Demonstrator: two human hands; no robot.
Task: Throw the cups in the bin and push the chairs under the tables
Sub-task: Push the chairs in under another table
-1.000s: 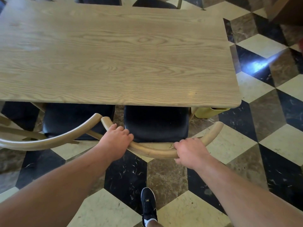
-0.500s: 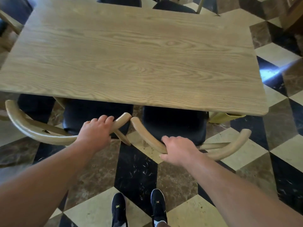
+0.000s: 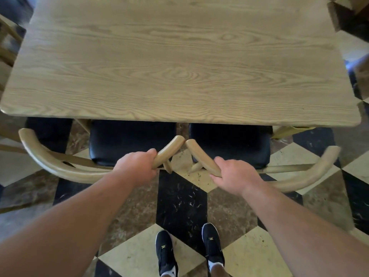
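Two wooden chairs with black seats and curved backrests stand side by side at the near edge of a light wood table (image 3: 179, 66). My left hand (image 3: 137, 166) grips the right end of the left chair's backrest (image 3: 50, 164). My right hand (image 3: 233, 176) grips the left part of the right chair's backrest (image 3: 311, 174). Both black seats, the left chair's seat (image 3: 129, 140) and the right chair's seat (image 3: 229, 142), reach partly under the tabletop. The two backrest ends almost touch between my hands. No cup or bin shows in view.
The floor (image 3: 179, 206) is checkered in black, cream and brown tiles. My two feet in black shoes (image 3: 187, 250) stand just behind the chairs. Parts of another wooden chair (image 3: 8, 47) show at the far left edge. A yellowish table leg (image 3: 289, 130) sits under the right corner.
My left hand left the right chair's backrest and took hold of the left chair's backrest. Both chairs have come closer together and slid further under the table. My feet came together.
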